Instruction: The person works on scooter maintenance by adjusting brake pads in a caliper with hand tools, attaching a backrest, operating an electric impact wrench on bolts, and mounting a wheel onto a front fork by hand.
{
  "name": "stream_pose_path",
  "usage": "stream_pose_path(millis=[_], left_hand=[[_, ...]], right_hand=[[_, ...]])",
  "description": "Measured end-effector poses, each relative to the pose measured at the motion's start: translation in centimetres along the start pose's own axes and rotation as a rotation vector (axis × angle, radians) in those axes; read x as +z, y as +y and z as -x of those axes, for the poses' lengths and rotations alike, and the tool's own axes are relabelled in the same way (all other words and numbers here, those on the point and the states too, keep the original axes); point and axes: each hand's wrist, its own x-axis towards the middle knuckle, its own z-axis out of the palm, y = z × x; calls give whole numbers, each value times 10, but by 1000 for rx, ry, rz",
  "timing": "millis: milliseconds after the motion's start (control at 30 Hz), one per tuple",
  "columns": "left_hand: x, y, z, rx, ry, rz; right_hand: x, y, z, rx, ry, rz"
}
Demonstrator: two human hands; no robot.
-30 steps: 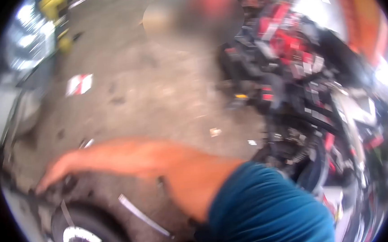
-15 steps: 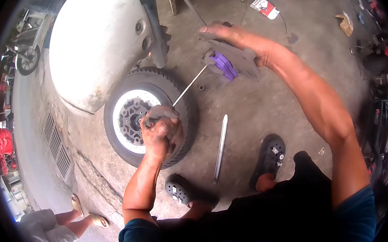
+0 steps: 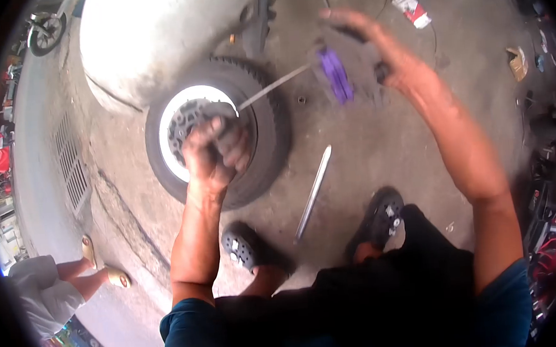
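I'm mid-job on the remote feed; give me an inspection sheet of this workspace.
Surface: concrete floor, stained, cracked near the grating.
Job's things: wheel lying on its side; rod running toward the purple part.
Clutter: metal bar, small ring, red-and-white packet and torn cardboard on the floor.
Hands: left hand closed, apparently on the rod; right hand beside the purple part, blurred, grip unclear.
Cables: thin dark cord near the packet.
Surroundings: white panel beside the wheel; motorcycle and another person's legs at the picture's left.
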Motion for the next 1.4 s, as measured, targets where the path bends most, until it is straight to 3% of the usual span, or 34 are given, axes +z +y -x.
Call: stream_pose_path(millis=[67,100,167,200,233,267,333,400,500,600,633,733,833,933,1033,1133,1167,1233,1333,1400], left_hand=[[-3,-11,1,10,-19,8],[-8,-10,-1,-32,-72,-98],[-22,25,0,135,197,-264],[-36,39,-1,152,1,-70],[-41,31,4,108,-96,-225],[-36,19,15,0,-48,-497],[-4,-34,38,-172,52,-1342],[-45,-96,51,36,-217,-1642],[-67,-134,64,-154,-176,-2094],[-85,-157,84,14,-144,-2242],[-77,-154,92,164,-314,-2309],[-69,-166,120,-99,-433,-2227],[-78,-191,122,-368,-161,-2048],[-96,-210,128,-307,-110,-2177],[-100,-221,130,-310,76,-2153],[-90,-205,128,-354,258,-1803],[-82,-194,128,-351,238,-1705],[-60,-168,131,-354,180,-1500],[-33,-134,138,-189,226,-1170],[-13,-111,135,-56,261,-1187]], right_hand=[[-3,7,-15,1,-26,-138],[-15,20,-23,-147,-89,-222],[-14,16,-10,-305,-6,-97],[-13,11,1,-382,39,-38],[-13,-2,5,-93,106,-183],[-18,-3,-2,-67,135,-180],[-30,-1,-16,-6,190,-184],[-25,4,-28,43,75,-356],[-10,12,-37,-7,36,-449],[-10,16,-43,20,-23,-488],[-6,14,-41,20,9,-497],[-10,16,-47,6,77,-510],[-1,16,-60,-11,116,-550],[25,7,-50,-71,132,-510],[36,1,-55,-62,139,-589],[43,4,-61,-131,247,-559],[37,7,-64,-132,135,-577],[35,6,-61,-108,138,-597],[38,1,-56,-123,141,-610],[36,3,-54,-139,155,-610]])
